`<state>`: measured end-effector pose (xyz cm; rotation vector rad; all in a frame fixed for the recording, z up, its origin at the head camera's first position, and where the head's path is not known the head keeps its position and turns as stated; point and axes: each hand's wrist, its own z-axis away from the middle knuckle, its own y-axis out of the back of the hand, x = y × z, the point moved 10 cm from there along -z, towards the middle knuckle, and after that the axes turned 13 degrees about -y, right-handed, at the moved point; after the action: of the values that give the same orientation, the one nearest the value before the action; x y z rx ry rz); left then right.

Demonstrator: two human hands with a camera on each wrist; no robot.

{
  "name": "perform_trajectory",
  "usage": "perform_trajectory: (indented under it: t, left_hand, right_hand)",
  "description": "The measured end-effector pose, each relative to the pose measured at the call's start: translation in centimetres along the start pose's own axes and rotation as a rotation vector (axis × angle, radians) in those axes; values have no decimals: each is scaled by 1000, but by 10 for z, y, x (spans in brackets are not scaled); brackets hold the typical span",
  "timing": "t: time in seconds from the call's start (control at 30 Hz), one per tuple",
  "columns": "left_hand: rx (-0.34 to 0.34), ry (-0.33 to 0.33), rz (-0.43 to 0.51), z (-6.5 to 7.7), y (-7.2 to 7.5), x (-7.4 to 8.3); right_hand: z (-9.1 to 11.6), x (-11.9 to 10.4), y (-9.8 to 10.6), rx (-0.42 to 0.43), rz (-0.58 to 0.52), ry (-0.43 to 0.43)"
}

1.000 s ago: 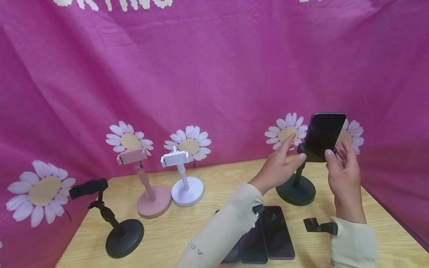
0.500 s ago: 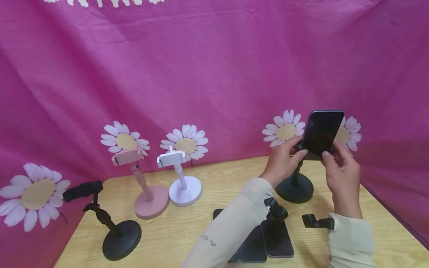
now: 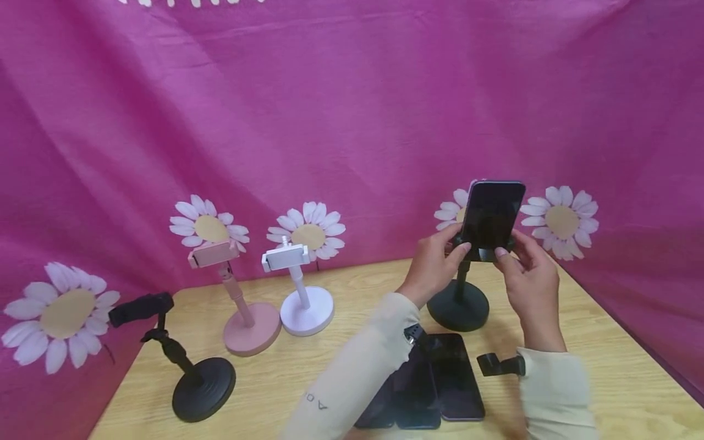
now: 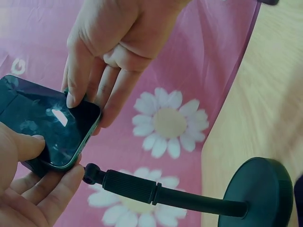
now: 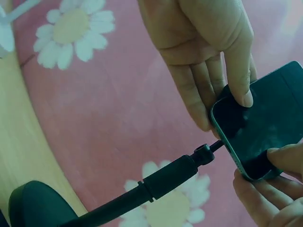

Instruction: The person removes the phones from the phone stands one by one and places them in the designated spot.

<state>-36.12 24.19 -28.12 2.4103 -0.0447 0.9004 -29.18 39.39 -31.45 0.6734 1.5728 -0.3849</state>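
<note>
A dark smartphone (image 3: 493, 211) stands upright, leaning slightly, at the head of a black phone stand (image 3: 458, 310) on the right of the table. My left hand (image 3: 436, 264) grips its lower left side, thumb on the front and fingers behind. At the lower right side, my right hand (image 3: 530, 278) does the same. In the left wrist view, both thumbs press on the glass of the smartphone (image 4: 57, 125) near its bottom end. The right wrist view shows the stand's ribbed pole (image 5: 170, 177) reaching up behind the smartphone; fingers and smartphone hide most of the clamp.
Three dark smartphones (image 3: 458, 379) lie side by side near the front, partly under my left sleeve (image 3: 357, 373). Leftward stand a white phone stand (image 3: 308, 311), a pink one (image 3: 252, 330) and another black one (image 3: 203, 390). A magenta daisy-print cloth (image 3: 352, 134) hangs behind the table.
My left hand, its fingers spread a second ago, has closed round the smartphone's side. The right hand's fingers have also drawn in. Smartphone, stand and hands now sit farther left.
</note>
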Motion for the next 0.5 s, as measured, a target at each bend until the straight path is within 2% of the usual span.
perform_trajectory:
  t: [0.13, 0.2, 0.37, 0.5]
  left_hand:
    - [21, 12, 8, 16, 27, -10]
    - [35, -12, 2, 24, 41, -12]
    - [58, -81, -56, 42, 75, -12]
    - [57, -67, -101, 56, 99, -15]
  right_hand:
    - [13, -11, -28, -38, 87, 101]
    - [21, -16, -42, -54, 116, 158]
    - [39, -26, -73, -96, 146, 272]
    - [53, -31, -94, -128, 152, 326]
